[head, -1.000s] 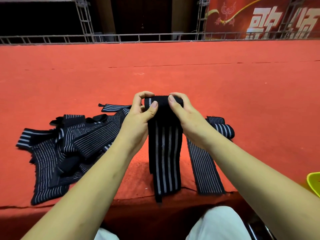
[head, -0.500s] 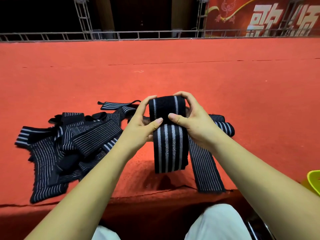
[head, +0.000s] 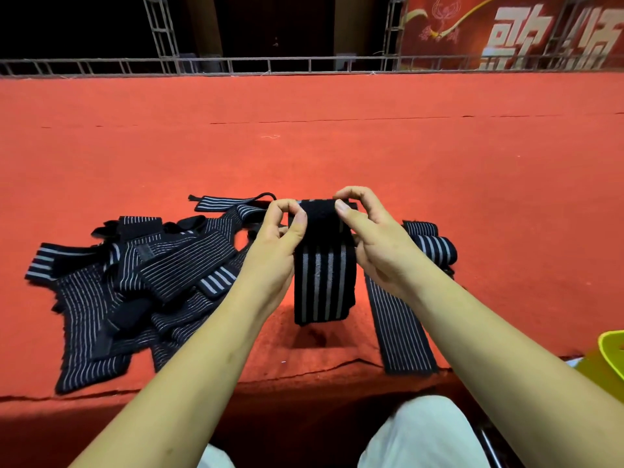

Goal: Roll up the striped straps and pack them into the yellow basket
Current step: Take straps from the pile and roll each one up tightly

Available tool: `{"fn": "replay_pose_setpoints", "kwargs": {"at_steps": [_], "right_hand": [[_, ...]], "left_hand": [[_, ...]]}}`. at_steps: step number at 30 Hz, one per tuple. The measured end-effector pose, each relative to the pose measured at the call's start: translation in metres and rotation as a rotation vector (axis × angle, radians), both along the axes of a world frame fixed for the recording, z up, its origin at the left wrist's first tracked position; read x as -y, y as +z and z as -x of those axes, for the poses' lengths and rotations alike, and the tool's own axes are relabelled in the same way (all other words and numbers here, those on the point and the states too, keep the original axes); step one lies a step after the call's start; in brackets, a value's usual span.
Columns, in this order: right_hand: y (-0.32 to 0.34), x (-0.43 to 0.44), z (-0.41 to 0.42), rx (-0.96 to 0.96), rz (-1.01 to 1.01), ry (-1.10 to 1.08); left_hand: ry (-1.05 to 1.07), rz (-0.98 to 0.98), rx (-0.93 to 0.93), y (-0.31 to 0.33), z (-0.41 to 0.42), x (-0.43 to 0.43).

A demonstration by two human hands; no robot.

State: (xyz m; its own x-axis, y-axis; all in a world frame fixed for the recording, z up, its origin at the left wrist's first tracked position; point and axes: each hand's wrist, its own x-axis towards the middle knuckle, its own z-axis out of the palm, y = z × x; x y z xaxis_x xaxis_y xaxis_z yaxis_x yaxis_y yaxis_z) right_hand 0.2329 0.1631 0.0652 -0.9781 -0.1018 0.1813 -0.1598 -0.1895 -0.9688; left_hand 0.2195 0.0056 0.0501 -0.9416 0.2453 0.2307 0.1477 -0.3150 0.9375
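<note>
Head view, strap pile point(head: 135, 282) left, flat strap point(head: 398, 325) right, yellow basket point(head: 612, 349) corner

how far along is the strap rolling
Done: one rolled strap lies on the red carpet. In hand: left hand and right hand pinch a partly rolled strap. Still to do: the flat strap, the loose pile, and packing the yellow basket.

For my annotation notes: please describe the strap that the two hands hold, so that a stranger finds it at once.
On the red carpet, near its front edge, a pile of striped straps lies left. Right of it, the left hand and right hand pinch the top of one strap. Only this one hangs in the air; the others lie down.
</note>
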Motion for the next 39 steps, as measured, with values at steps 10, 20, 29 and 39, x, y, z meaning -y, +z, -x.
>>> {"fn": "replay_pose_setpoints", "kwargs": {"at_steps": [10, 20, 29, 39], "right_hand": [[-0.015, -0.007, -0.001, 0.131, -0.131, -0.082], [-0.035, -0.025, -0.004, 0.049, -0.012, -0.125], [-0.047, -0.059, -0.024, 0.186, 0.04, -0.048], [-0.102, -0.12, -0.055, 0.161, -0.138, -0.553]], "left_hand": [[-0.05, 0.054, -0.016, -0.012, 0.005, 0.003], [-0.241, 0.066, 0.334, -0.013, 0.0, -0.005], [-0.188, -0.012, 0.351, -0.037, -0.004, -0.051], [-0.174, 0.137, 0.417, -0.081, -0.019, -0.132]]}}
